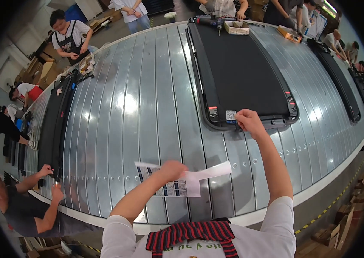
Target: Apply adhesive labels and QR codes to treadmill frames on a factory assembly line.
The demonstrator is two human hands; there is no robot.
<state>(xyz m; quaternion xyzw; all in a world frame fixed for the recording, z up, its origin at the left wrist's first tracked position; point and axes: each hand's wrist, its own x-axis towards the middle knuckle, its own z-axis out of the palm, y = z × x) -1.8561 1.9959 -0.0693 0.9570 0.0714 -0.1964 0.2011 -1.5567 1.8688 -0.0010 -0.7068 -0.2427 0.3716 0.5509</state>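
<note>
My left hand (173, 170) is closed on a white sheet of labels (194, 188), which bears rows of dark blue printed stickers and has a strip folded out to the right. My right hand (250, 122) reaches forward with thumb and fingers pinched at the right edge of a small label (231, 115) with a square code and a blue lower band. That label is at the near end of a flat black treadmill (244, 73); whether it lies flat on the surface I cannot tell. Red-and-black warning stickers sit at the treadmill's two near corners.
The treadmill lies on a ribbed metal conveyor (126, 107). A power drill (218, 21) and a small parts box (236, 28) rest at its far end. Other black treadmills (334, 77) stand right and left (55, 120). A co-worker (27, 206) works at the near left; others line the far side.
</note>
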